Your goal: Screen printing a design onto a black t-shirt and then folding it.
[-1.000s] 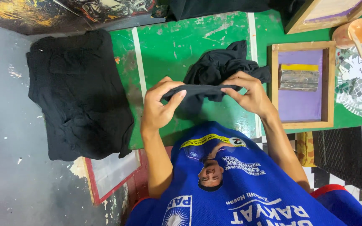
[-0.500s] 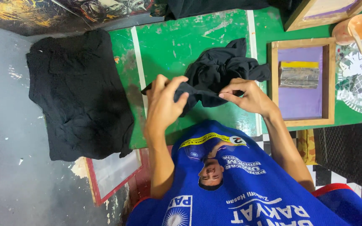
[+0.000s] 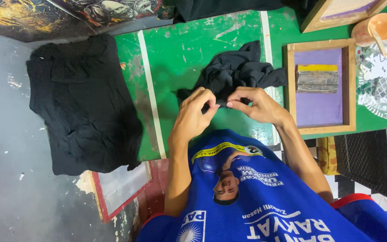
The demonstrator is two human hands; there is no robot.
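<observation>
Since half a second ago, both hands have been drawn closer together at the near edge of the crumpled black garment (image 3: 242,71), and the cloth once stretched between them has been gathered into a short fold. That garment is seen bunched on the green tabletop (image 3: 184,49), near its middle, with one edge pulled toward the person. The edge is pinched by the left hand (image 3: 193,117), thumb and forefinger closed on the dark fabric, and it is likewise gripped by the right hand (image 3: 258,105), whose fingertips are pressed on the same strip just beside the left ones; the two hands are almost touching. Below the hands, a blue shirt with white and yellow print (image 3: 256,197) is worn by the person, and both forearms are held above it. To the right of the garment, a wooden frame with a purple screen (image 3: 321,87) is laid on the table, and a squeegee with a yellow strip (image 3: 317,78) is rested inside it. A second wooden frame (image 3: 337,13) is partly seen at the upper edge, with an orange cup (image 3: 381,27) near it. On the left, a flat stack of black cloth (image 3: 79,103) is spread over the table's end, well apart from the hands. A black crate (image 3: 372,159) is seen at the lower right.
</observation>
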